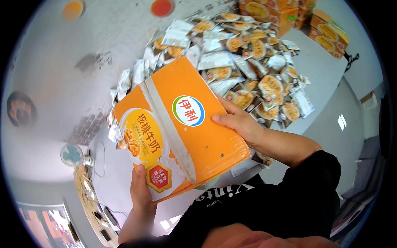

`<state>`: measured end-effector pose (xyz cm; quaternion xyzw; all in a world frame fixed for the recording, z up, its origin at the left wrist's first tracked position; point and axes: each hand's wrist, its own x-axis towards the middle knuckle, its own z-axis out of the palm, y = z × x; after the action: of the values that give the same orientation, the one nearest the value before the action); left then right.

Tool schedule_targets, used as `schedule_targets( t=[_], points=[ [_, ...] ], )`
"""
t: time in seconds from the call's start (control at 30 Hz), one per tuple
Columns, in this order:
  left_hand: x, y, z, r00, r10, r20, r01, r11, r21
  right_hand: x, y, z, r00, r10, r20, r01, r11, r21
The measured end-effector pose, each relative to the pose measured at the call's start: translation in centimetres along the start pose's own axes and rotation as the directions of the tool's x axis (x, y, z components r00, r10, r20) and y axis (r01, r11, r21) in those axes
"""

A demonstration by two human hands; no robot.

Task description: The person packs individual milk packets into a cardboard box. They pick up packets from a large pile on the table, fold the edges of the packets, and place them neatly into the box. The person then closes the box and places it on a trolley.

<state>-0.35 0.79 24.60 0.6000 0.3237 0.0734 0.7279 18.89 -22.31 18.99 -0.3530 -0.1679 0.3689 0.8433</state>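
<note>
Both my hands hold an orange cardboard carton (206, 136) tilted in front of me, above the table. Its large face carries a round white logo, a yellow oval with walnuts and a strip of pale tape across the middle. My left hand (141, 188) grips the lower left edge, thumb on the face and fingers hidden behind. At the right edge, my right hand (240, 122) has its thumb on the face, with the other fingers partly behind. Beyond the carton lies a wide heap of small brown and white packets (252, 53), partly covered by it.
Stacked orange cartons (269, 12) stand behind the heap, and another orange carton (328, 33) sits at the table's far right. The pale table (318, 78) curves off at the right. A wooden shelf (89, 206) with cables and small devices is at left, near a fan-like round object (71, 155).
</note>
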Motion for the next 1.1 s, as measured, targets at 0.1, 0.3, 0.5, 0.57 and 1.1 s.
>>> schedule_targets(
  t=[0.1,0.3,0.5,0.57,1.1],
  points=[
    [0.3,2.5,4.7,0.993,0.048,0.111,-0.048,0.999,0.000,-2.2,-4.3,-1.6,0.991,-0.049,-0.127,0.053,0.998,0.031],
    [0.5,4.7,13.4,0.944,0.057,0.325,-0.092,0.991,0.094,-8.9,-10.9,-4.8,0.941,-0.156,-0.301,0.179,0.983,0.051],
    [0.3,5.4,19.1,0.880,-0.054,0.472,-0.011,0.991,0.135,-15.0,-13.1,-6.4,0.856,-0.264,-0.445,0.279,0.960,-0.034],
    [-0.1,5.5,20.8,0.854,-0.072,0.515,-0.009,0.988,0.154,-16.7,-13.4,-6.3,0.824,-0.299,-0.481,0.299,0.951,-0.080],
    [-3.1,0.0,31.3,0.584,-0.198,0.788,0.045,0.976,0.211,-31.6,-14.1,-8.2,0.611,-0.388,-0.690,0.391,0.906,-0.164]
  ],
)
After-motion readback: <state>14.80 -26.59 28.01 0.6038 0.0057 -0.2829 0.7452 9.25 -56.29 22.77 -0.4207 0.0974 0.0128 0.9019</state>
